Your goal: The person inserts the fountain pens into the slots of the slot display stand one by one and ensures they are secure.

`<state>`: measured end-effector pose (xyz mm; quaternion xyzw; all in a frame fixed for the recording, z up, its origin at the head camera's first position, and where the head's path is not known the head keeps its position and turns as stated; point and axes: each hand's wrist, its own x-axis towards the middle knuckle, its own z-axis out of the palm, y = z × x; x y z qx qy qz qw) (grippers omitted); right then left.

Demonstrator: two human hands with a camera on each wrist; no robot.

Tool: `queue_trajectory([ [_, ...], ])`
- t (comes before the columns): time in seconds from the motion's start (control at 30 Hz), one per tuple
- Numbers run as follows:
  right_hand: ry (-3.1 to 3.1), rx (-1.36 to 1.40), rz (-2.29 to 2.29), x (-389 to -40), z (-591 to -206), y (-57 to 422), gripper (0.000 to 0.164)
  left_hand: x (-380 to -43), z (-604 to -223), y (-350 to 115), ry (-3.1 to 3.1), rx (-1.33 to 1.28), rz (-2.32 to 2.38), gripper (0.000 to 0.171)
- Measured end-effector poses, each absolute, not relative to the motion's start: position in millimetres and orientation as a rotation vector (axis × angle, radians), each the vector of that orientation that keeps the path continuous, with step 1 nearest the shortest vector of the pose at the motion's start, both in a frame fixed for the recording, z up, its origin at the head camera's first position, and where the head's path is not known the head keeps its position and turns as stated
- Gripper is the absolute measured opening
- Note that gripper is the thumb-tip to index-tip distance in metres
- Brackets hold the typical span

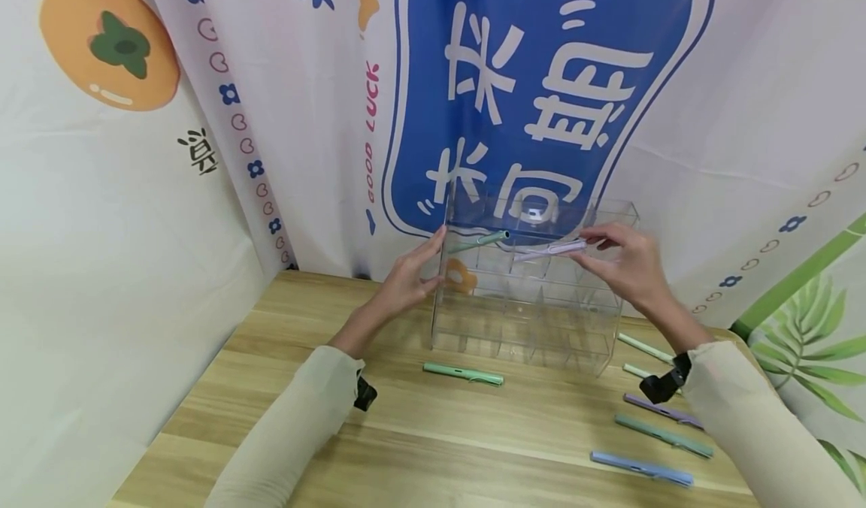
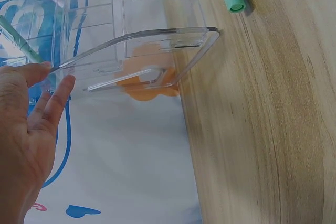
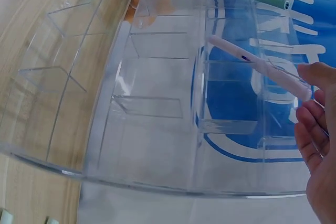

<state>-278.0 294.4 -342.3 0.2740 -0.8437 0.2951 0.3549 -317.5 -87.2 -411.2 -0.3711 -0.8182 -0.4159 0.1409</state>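
Note:
A clear acrylic stepped organizer (image 1: 521,328) with several compartments stands at the back of the table. My right hand (image 1: 625,264) pinches the end of a lilac pen (image 1: 551,250) between thumb and fingers. In the right wrist view the pen (image 3: 262,67) slants over an upper row of compartments, its other end away from the hand. My left hand (image 1: 404,279) touches the organizer's left side wall, fingers fairly straight; the left wrist view has its fingertips (image 2: 64,85) right at the wall's edge. A dark green pen (image 1: 483,241) leans in the upper row near that hand.
A light green pen (image 1: 463,373) lies in front of the organizer. On the right lie a blue pen (image 1: 641,469), a grey-green pen (image 1: 663,435), a purple pen (image 1: 663,410) and pale green pens (image 1: 646,348), partly behind the right wrist. A printed curtain (image 1: 325,192) hangs behind.

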Motion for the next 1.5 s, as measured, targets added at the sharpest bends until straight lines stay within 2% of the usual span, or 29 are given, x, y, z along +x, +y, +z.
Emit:
queue_trajectory([
  [0.27,-2.172,0.688,0.707,-262.0,-335.3,298.3,0.039,-318.3,-411.1,-86.8,-2.372,-1.080,-1.179,0.089],
  [0.53,-2.096,0.857,0.713,-244.2,-336.9,294.3,0.041,-320.0,-411.2,-87.1,-2.392,-1.068,-1.186,0.089],
  [0.73,-2.098,0.952,0.721,-232.1,-349.7,288.0,0.041,-319.4,-410.7,-86.7,-2.395,-1.067,-1.200,0.092],
  [1.1,-2.098,1.116,0.800,-216.3,-381.2,269.2,0.026,-319.6,-410.7,-87.3,-2.377,-1.063,-1.185,0.090],
  [1.5,-2.170,1.176,0.834,-209.1,-416.0,244.9,0.039,-321.2,-412.4,-87.0,-2.368,-1.075,-1.210,0.092],
])
